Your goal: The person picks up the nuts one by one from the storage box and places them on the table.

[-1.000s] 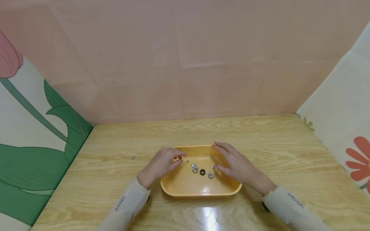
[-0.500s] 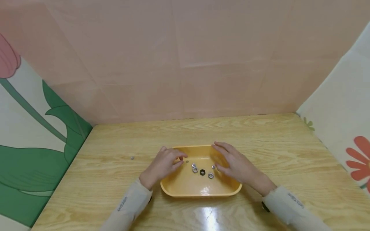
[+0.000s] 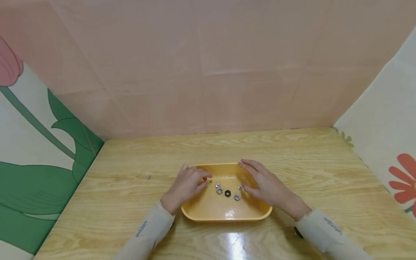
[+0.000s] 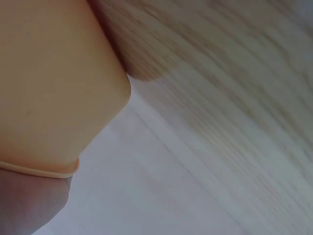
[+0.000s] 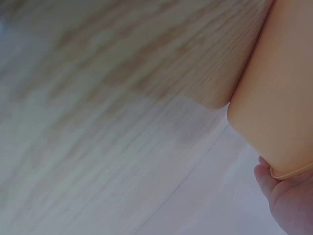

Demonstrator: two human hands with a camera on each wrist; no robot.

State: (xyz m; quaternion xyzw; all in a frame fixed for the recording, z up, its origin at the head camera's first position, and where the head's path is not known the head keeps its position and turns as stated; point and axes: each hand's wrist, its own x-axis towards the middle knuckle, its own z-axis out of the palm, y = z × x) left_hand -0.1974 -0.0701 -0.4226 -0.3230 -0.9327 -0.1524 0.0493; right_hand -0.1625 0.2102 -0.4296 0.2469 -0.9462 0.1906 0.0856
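Note:
A yellow plastic tray [image 3: 208, 211] stands on the wooden table. My left hand [image 3: 185, 186] reaches over its left rim, index finger and thumb bent and apart, close to a tiny nut [image 3: 210, 181]. To the right lie two silver nuts, the larger one [image 3: 219, 190] just in front of the smaller one [image 3: 218, 185]. A black nut [image 3: 228, 193] sits mid-tray, beside another silver nut [image 3: 237, 197]. My right hand [image 3: 268, 184] rests across the right rim, fingers spread, its thumb inside near a small silver nut [image 3: 240, 187]. Both wrist views mostly show the tray's outer wall [image 4: 58, 78].
One loose small nut [image 3: 148, 177] lies on the table [image 3: 130, 209] left of the tray. A plain pinkish wall covering [image 3: 201, 72] rises behind the table, with flower-printed panels [image 3: 390, 126] at both sides.
My left hand has shifted slightly to the right, its fingertips now closer to the tiny nut. The right hand, the tray and the nuts have stayed in place.

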